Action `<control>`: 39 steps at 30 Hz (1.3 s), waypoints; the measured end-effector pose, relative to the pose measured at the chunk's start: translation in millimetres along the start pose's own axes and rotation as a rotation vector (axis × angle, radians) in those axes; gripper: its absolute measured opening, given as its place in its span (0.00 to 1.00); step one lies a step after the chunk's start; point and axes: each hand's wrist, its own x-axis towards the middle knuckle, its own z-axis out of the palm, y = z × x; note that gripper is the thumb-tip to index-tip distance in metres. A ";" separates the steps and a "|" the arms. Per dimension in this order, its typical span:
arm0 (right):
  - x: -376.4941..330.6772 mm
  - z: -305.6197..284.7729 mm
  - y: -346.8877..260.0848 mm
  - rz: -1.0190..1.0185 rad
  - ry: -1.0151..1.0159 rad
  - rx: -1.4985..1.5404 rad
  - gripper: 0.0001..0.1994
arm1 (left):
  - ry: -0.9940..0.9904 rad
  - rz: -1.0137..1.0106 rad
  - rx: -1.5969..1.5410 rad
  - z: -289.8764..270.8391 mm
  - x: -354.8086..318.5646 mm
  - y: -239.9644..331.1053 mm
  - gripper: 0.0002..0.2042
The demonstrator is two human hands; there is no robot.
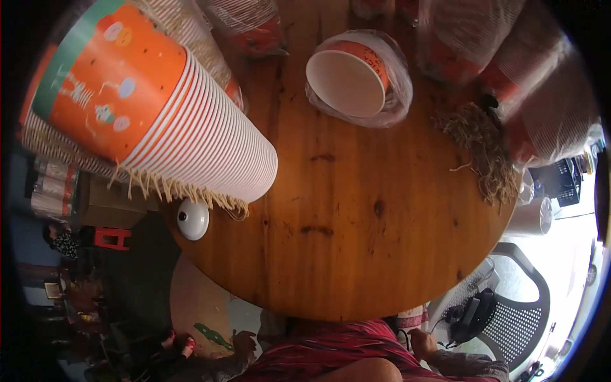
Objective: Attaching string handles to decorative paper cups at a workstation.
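My left hand is low on the left, below the table's near edge and beside my lap; its fingers look slightly apart and hold nothing visible. My right hand is low on the right near a patterned red-and-white cloth; its fingers are bent and partly hidden, so I cannot tell whether it grips anything. Both hands are off the round wooden table. On the table's left lies a tall nested stack of orange paper cups. At the far middle, an orange paper cup with a white inside sits in clear plastic wrap.
Tan strings lie in a heap at the table's right, with more under the stack. A white domed lid is at the left edge. Plastic-wrapped cup stacks line the far right. A grey chair holds a black bag.
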 end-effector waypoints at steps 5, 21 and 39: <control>-5.0 -1.1 12.0 -0.013 -0.085 -0.027 0.08 | 0.006 -0.032 0.030 -27.9 18.6 20.7 0.11; 14.0 -28.3 -35.7 0.264 -0.249 -0.181 0.09 | -0.046 -0.114 0.116 -103.7 52.6 76.2 0.11; 5.2 11.0 6.3 1.046 0.242 0.622 0.27 | -0.027 -0.105 0.042 -100.8 65.2 112.6 0.11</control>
